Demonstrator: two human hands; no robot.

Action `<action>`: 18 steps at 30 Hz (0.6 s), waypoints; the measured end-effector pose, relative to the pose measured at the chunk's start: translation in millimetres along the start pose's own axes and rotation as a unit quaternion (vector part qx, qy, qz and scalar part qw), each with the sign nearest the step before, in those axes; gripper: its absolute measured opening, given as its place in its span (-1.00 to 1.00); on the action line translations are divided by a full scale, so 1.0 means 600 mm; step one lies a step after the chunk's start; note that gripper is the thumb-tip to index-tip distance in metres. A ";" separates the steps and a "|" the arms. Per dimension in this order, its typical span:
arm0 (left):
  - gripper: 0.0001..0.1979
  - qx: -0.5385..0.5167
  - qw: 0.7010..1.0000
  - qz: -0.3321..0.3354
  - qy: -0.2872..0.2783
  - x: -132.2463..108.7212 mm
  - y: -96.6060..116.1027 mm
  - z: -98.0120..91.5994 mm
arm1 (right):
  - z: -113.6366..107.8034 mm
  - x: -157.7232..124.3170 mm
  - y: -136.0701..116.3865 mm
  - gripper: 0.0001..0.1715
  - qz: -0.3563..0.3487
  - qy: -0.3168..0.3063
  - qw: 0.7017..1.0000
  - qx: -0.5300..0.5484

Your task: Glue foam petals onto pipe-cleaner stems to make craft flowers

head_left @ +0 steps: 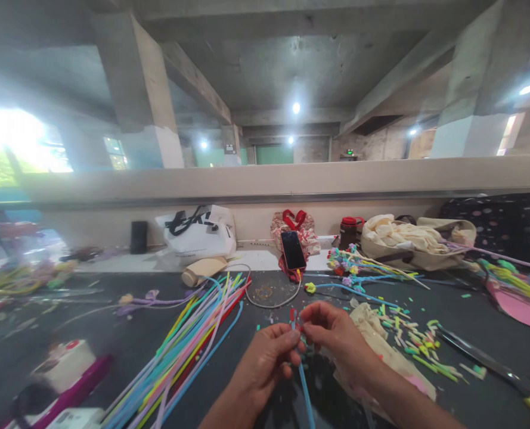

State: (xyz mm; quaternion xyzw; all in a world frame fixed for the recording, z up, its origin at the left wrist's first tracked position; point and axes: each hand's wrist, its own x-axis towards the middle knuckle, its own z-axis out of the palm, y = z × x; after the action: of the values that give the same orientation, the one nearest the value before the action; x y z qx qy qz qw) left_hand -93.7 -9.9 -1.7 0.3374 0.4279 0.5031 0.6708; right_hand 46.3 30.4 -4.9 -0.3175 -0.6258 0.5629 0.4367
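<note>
My left hand [265, 360] pinches a blue pipe cleaner [306, 396] that runs down toward me. Just to its right, my right hand [331, 330] is closed in a pinch on a small red piece [293, 316] at the top of that blue stem. Both hands meet above the dark table [112, 333], near its front middle. A fanned bundle of long pipe cleaners [188, 345] in many colours lies to the left of my left hand.
Finished pipe-cleaner flowers [358, 265] lie beyond my right hand, with cut scraps [417, 345] and dark scissors [483, 357] at the right. A phone [293, 250] leans on a red bag; white bag [200, 232], beige bag [417, 241] and flask [349, 231] stand along the wall.
</note>
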 end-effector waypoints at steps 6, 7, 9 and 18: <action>-0.84 0.009 1.000 0.000 0.014 0.000 0.000 -0.002 | 0.004 -0.004 -0.010 -0.87 0.017 0.005 0.999 -0.051; -0.84 0.008 1.000 0.003 0.013 0.001 0.000 -0.002 | 0.004 -0.004 -0.010 -0.87 0.029 0.006 0.998 -0.058; -0.84 0.008 1.000 0.010 0.005 0.002 -0.001 -0.003 | 0.003 -0.004 -0.010 -0.86 0.046 -0.001 0.997 -0.065; -0.83 0.005 0.999 -0.006 -0.040 0.000 -0.001 -0.003 | -0.002 -0.011 -0.023 -0.93 0.066 -0.089 0.994 0.021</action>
State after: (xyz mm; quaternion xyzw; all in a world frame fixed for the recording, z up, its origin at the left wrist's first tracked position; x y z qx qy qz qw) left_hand -95.0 -10.3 -3.0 0.3582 0.4051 0.4831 0.6886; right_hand 51.2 22.5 7.4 -0.2974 -0.6280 0.6297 0.3474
